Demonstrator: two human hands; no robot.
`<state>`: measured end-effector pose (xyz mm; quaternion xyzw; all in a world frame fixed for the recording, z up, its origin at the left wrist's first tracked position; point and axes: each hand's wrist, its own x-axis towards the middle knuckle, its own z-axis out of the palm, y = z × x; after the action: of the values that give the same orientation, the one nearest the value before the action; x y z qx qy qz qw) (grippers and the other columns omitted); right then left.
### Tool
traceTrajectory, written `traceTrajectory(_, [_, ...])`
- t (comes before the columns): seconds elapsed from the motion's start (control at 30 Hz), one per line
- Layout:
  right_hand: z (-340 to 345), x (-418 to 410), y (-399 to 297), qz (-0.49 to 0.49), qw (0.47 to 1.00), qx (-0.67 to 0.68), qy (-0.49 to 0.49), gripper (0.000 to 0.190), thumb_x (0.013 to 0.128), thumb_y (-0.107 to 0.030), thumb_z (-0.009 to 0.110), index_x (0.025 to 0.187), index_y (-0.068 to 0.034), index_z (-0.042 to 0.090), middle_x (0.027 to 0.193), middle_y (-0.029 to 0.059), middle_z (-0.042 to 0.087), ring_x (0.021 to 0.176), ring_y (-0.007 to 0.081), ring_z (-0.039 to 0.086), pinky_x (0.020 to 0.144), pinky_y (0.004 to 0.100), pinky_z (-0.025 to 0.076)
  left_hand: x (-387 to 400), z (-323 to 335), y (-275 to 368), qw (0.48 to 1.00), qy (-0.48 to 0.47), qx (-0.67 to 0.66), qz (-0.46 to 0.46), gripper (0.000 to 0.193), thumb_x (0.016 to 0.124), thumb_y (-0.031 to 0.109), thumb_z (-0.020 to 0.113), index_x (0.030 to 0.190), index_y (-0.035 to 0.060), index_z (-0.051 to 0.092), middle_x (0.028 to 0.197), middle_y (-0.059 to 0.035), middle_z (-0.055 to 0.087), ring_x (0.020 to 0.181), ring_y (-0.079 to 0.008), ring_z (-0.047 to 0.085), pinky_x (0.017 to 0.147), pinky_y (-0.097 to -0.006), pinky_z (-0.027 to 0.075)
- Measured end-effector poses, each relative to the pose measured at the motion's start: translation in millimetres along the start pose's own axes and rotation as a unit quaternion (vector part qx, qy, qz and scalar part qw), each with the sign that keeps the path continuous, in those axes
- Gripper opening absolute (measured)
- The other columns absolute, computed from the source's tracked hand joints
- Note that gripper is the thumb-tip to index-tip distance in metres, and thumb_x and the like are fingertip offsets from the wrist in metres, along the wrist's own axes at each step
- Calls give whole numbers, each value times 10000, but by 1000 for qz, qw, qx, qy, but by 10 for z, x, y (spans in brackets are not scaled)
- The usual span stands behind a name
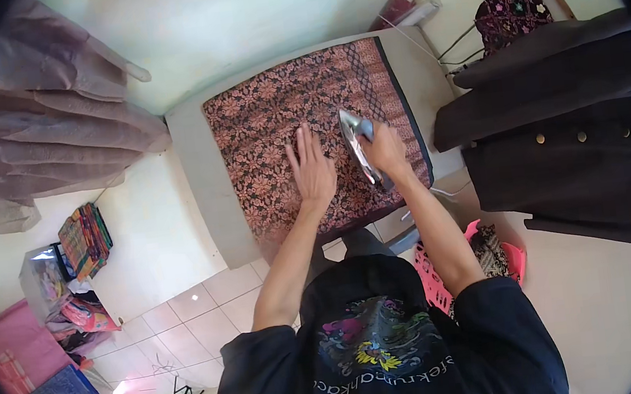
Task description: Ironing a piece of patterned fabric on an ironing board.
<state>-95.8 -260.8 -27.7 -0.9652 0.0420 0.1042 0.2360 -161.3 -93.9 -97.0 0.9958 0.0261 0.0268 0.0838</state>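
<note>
A folded batik cloth (268,138) with a pink and black floral pattern lies spread on a grey padded ironing table (204,192). My left hand (313,174) rests flat on the cloth, palm down, with nothing in it. To its right, my right hand (384,148) is closed around the handle of an electric iron (354,140), whose tip points up and slightly left in the picture. The iron sits on the cloth, a short way from its right edge. A pale cord (449,190) shows past the cloth's lower right corner.
A dark buttoned coat (557,169) hangs at the right. Below it, a pink plastic basket (432,277) holds patterned cloth. Brownish curtains (80,130) hang at the left, near stacked folded fabrics (86,237). Plastic-wrapped rolls (407,5) stand beyond the table's far edge.
</note>
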Motion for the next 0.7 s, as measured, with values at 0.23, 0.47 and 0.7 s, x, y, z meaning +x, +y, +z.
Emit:
traceTrajectory(0.23, [-121,49,139,7,1000,12,14,362,921,-307,747,1157,-39,688,1061,281,726,1017,485,691,882,570,539,56,166,133,997,37,-69,20,683,1068,439,412,1642,87,295,1725,-115,234,1601,-309,176,1278,-596,74])
traceTrajectory(0.47, [-238,310,212,39,999,21,18,402,897,-338,764,1204,-90,691,1092,265,725,1060,482,676,886,563,538,194,234,494,993,45,-99,56,683,1041,340,450,1648,82,273,1716,-110,257,1602,-298,175,1289,-558,87])
traceTrajectory(0.7, [-353,368,394,18,999,29,11,374,911,-332,750,1190,-91,690,1130,251,724,1089,476,670,905,556,536,290,163,616,994,61,-66,63,638,1023,322,465,1585,36,369,1652,-146,354,1557,-337,261,1280,-568,129])
